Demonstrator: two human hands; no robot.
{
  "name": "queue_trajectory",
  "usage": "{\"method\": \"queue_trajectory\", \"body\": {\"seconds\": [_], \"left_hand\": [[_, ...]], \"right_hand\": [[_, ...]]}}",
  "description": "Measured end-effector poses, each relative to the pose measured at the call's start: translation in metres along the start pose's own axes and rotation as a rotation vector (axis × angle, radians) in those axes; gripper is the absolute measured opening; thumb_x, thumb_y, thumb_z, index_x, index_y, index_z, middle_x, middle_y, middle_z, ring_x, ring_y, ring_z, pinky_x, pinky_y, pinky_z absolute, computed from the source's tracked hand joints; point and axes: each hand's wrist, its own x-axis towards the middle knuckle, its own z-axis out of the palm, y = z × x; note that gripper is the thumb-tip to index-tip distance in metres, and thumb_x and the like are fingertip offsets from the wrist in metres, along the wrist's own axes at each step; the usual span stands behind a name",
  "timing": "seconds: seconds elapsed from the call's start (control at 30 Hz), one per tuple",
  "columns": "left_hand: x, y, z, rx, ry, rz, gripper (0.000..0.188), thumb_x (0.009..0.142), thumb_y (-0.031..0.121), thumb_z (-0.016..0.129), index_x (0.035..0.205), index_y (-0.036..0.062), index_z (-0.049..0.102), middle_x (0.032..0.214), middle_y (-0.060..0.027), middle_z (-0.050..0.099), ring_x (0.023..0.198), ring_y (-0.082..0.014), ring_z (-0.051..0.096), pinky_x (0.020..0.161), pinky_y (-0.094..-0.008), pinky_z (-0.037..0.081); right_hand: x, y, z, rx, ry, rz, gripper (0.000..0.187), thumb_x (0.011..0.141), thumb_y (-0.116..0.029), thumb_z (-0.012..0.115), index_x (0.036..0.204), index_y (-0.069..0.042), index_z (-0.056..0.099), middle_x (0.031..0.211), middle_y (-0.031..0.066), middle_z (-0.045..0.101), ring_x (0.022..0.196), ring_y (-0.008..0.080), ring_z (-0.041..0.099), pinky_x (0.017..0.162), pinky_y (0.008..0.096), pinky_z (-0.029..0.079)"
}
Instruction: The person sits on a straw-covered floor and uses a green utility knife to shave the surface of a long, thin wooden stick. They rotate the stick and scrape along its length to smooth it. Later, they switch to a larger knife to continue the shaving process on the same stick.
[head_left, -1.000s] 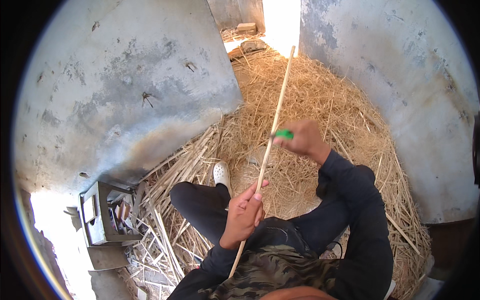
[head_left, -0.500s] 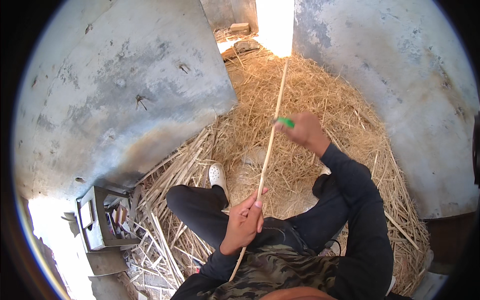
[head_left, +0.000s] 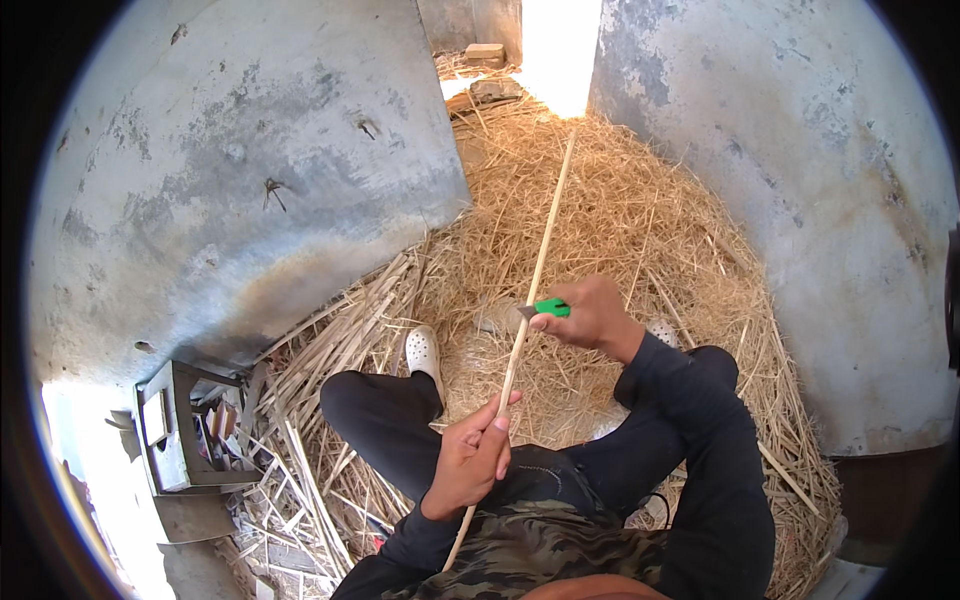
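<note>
Left hand [head_left: 468, 464] grips the stick [head_left: 547, 245]; right hand [head_left: 590, 314] clenches the knife [head_left: 552, 308]. Best keep the blade [head_left: 527, 312] shallow, though its angle looks unclear.

Shavings [head_left: 620, 200] lie heaped between the patchy left wall [head_left: 250, 120] and the stained right wall [head_left: 780, 200]. Pale strips [head_left: 335, 330] lie along the left wall, near a cluttered cabinet [head_left: 172, 460]. A brick [head_left: 485, 50] sits near the bright doorway [head_left: 558, 50].
</note>
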Motion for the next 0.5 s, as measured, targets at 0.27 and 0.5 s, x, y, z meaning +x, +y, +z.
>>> {"method": "queue_trajectory", "body": {"seconds": [0.27,0.5], "left_hand": [[-0.016,0.019,0.01,0.173,-0.023,-0.073,0.039,0.102,0.016,0.043,0.135,-0.0044,0.047,0.053,0.0058,0.042,0.044,-0.0015,0.038,0.043,-0.0188,0.03],[-0.031,0.013,0.007,0.104,-0.049,-0.104,0.039,0.102,0.018,0.046,0.135,-0.0033,0.048,0.054,0.0059,0.043,0.044,-0.0016,0.039,0.043,-0.0185,0.03]], "right_hand": [[0.035,0.08,-0.02,-0.154,0.038,0.29,0.079,0.081,-0.084,0.036,0.05,-0.012,0.05,0.042,0.002,0.039,0.036,0.0193,0.039,0.037,0.0343,0.03],[0.05,0.115,-0.038,-0.285,0.148,0.277,0.076,0.087,-0.079,0.034,0.051,-0.012,0.047,0.045,-0.0017,0.037,0.039,0.0131,0.033,0.037,0.034,0.027]]}}
